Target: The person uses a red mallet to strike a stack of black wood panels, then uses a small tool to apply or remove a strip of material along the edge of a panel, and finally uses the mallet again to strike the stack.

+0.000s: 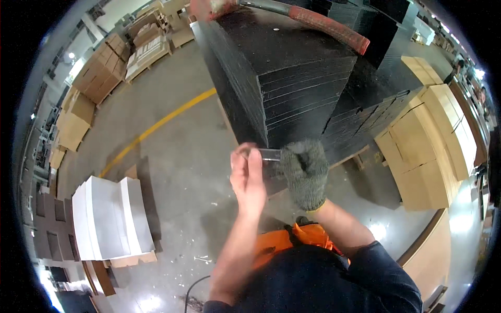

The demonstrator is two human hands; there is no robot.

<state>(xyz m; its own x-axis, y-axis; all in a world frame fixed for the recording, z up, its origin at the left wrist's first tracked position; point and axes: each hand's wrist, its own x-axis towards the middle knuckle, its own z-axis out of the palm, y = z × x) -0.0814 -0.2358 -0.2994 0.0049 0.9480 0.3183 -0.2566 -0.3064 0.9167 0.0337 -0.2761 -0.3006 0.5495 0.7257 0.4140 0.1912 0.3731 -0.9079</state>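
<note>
Gripping small clear piece (270, 154), both hands (248, 180); grey concrete floor (188, 151), yellow line (156, 125), black panel stack (292, 68).

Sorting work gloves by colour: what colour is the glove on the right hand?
Speckled grey knit glove, seen in the head view.

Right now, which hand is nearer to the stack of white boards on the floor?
Left. The bare left hand is on the side toward the white boards, though well apart from them across bare floor. The gloved right hand is beyond it, farther away, in front of the black panel stack.
</note>
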